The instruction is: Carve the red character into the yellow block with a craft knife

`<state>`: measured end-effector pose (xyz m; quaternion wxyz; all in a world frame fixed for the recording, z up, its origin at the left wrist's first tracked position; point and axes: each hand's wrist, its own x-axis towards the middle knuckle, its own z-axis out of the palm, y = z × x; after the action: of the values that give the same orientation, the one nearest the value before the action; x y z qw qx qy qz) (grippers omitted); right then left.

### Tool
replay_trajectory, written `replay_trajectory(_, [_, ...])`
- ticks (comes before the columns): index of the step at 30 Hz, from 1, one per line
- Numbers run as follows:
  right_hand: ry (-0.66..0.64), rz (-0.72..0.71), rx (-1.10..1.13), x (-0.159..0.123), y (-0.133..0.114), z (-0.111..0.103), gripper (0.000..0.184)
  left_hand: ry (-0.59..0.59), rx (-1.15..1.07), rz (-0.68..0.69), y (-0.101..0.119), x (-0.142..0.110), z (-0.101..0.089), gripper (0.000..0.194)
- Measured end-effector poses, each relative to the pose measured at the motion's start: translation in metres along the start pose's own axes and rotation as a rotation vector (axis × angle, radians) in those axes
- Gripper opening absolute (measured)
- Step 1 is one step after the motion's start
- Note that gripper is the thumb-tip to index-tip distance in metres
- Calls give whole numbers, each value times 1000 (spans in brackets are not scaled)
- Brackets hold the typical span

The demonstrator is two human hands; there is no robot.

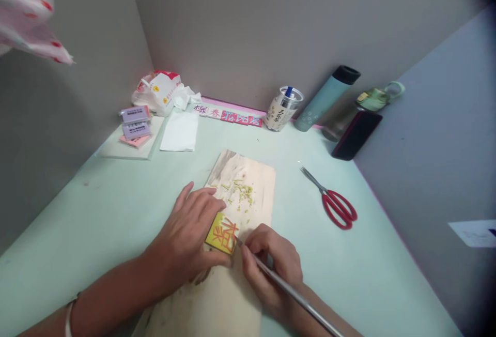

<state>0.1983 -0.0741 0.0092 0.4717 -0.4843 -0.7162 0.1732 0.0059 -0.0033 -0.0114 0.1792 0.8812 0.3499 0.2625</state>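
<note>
A square yellow carving block with a red-orange character on its face lies on a wooden board. My left hand grips the block, with its thumb at the near edge and its fingers along the far left side. My right hand holds a slim silver carving knife like a pen. The knife's tip meets the block's right edge, beside the red strokes. Thin yellow shavings are scattered on the board just beyond the block.
Red-handled scissors lie to the right. Along the back stand a jar, a teal bottle, a green-lidded bottle and a phone. Wrapped erasers, a white tissue and carved character blocks are at the back left.
</note>
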Motion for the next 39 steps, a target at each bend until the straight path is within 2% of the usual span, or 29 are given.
replay_trajectory(4, [12, 63, 23, 1, 2, 0, 21, -138, -73, 49, -6, -3, -10, 61])
replay_trajectory(6, [30, 118, 59, -1, 4, 0, 22, -167, -84, 65, -6, -3, -14, 52])
replay_trajectory(10, [70, 251, 145, -3, 7, 1, 24, -100, -28, 22, -5, -2, -13, 47])
replay_trajectory(13, [65, 307, 200, -3, 8, 2, 25, -42, 28, 20, -7, 0, -9, 61])
replay_trajectory(16, [55, 335, 242, -4, 10, 6, 24, -41, 55, 43, -10, 1, -5, 69])
replay_trajectory(25, [54, 398, 274, -5, 14, 15, 23, -27, 66, 52, -9, 3, -5, 52])
replay_trajectory(39, [41, 463, 282, -2, 13, 16, 22, -22, 81, 45, -4, 2, -4, 48])
